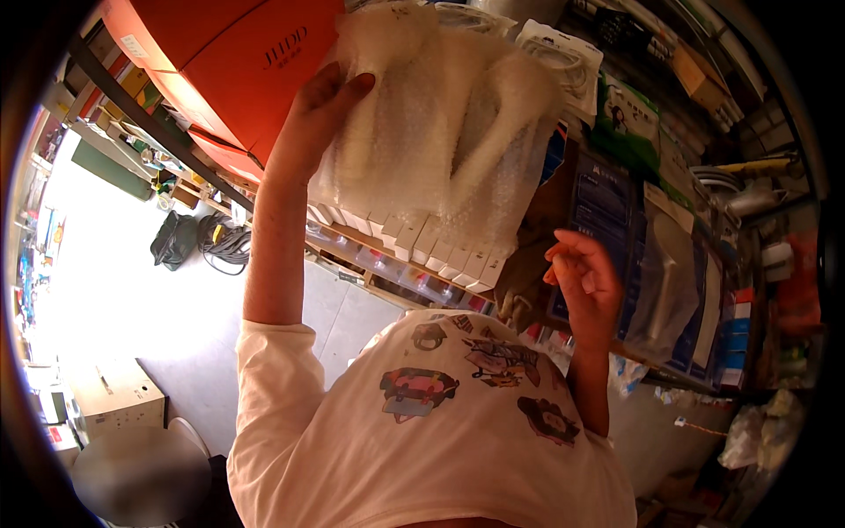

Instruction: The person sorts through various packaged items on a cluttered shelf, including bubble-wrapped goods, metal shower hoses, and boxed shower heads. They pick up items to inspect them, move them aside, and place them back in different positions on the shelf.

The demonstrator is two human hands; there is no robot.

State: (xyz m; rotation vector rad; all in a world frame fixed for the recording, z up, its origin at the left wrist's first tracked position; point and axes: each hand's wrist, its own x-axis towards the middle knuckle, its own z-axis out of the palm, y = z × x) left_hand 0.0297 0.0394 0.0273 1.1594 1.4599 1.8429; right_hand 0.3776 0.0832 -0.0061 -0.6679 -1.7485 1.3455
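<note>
My left hand is raised high and grips the left edge of a large bubble-wrap bundle with long white items inside. The bundle hangs in front of a shelf, above a row of small white boxes. My right hand is lower and to the right, with its fingers loosely curled and apart and nothing in it. It hovers beside dark blue flat packages in clear sleeves and does not touch the bundle.
Big orange cartons sit on the shelf at upper left. White cable packs and a green package hang at upper right. A black bag, coiled cable and a beige box lie on the floor at left.
</note>
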